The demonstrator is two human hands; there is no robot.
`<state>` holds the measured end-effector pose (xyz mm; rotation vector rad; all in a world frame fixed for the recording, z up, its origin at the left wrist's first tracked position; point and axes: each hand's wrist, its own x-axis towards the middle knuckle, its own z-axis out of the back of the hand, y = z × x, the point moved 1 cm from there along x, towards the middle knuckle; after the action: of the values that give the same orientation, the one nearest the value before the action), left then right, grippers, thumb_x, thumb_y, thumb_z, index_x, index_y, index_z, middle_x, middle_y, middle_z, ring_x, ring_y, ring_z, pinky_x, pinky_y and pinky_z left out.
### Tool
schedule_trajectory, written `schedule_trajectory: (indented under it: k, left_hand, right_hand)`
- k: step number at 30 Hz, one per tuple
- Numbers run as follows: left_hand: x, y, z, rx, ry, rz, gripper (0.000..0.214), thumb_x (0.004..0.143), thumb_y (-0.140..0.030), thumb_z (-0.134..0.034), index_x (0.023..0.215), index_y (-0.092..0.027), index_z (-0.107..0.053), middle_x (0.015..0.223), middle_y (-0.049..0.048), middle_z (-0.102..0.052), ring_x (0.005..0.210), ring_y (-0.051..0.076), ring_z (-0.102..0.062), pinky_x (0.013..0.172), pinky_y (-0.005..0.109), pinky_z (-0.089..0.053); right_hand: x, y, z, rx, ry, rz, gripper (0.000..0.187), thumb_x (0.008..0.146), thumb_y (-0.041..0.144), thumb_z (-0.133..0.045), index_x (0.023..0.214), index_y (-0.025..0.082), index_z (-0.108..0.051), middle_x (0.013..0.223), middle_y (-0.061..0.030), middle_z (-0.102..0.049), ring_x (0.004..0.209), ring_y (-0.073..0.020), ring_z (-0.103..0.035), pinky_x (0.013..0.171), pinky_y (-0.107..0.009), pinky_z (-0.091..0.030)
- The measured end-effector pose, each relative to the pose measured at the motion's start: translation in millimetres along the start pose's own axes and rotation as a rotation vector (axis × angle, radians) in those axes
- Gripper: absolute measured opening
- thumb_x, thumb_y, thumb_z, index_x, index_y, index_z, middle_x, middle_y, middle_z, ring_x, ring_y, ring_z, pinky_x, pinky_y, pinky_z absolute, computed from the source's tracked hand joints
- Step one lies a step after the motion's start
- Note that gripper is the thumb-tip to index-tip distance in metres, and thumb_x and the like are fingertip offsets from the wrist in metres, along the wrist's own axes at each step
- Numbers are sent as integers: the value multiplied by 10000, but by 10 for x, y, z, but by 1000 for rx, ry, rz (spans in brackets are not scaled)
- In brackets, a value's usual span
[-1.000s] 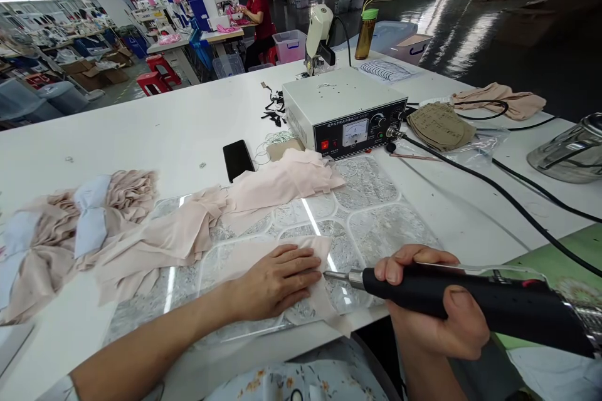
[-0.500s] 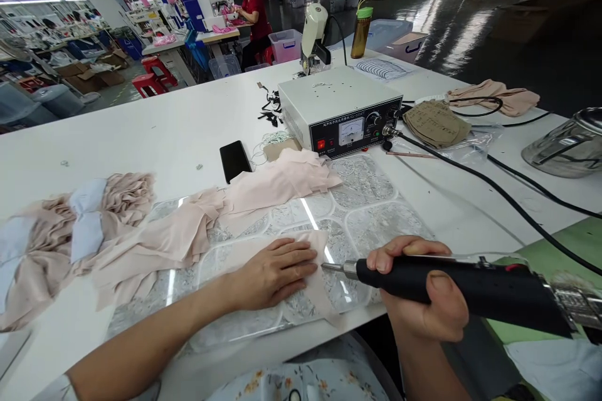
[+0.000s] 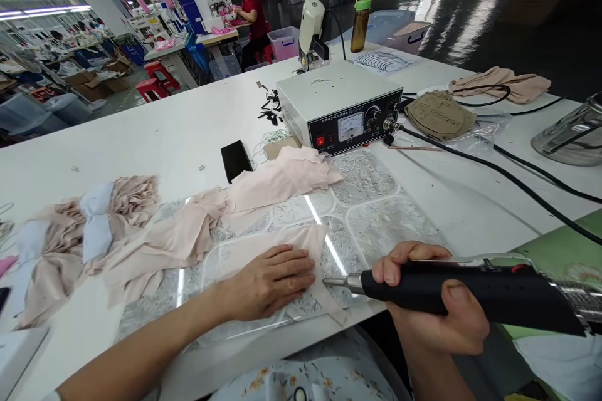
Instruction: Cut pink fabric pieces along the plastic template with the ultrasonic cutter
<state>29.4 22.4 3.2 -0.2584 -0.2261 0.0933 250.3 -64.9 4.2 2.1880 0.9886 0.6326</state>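
My left hand (image 3: 275, 279) lies flat, palm down, on a pale pink piece of fabric (image 3: 308, 239) spread over a clear, grey-patterned mat (image 3: 380, 235). My right hand (image 3: 437, 313) is wrapped around the black handpiece of a handheld ultrasonic welder (image 3: 423, 285). Its thin metal tip points left and is at the fabric's right edge, just beyond my left fingertips. Whether the tip presses on the cloth or hovers, I cannot tell. Behind my left hand are a pile of pink fabric pieces (image 3: 286, 178) and another loose stack (image 3: 174, 235).
The welder's control box (image 3: 343, 100) stands at the back, its black cable (image 3: 493, 182) running right. A phone (image 3: 236, 161) lies left of it. Tied fabric bundles (image 3: 134, 200) are at left, brown card patterns (image 3: 439, 114) and a glass jar (image 3: 571, 131) at right. A co-worker (image 3: 251, 9) sits at a sewing machine.
My right hand has brought the welder tip slightly towards me along the fabric's right edge. My left hand still rests on the cloth; the view has shifted a little.
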Motion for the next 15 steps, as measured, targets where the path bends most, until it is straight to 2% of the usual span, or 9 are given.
schedule_trajectory:
  k: [15]
  left_hand:
    - [18,-36,-12,49,24,5,303,1008,-267,-429,1261,-154,-551,1246,120,-599,1229,243,-518,1082,419,-391]
  right_hand:
    - [-46,39,14,27,58,-91,199,724,376,-640,819,203,-661,716,-1,-552,500,-117,-553,483,-302,-491]
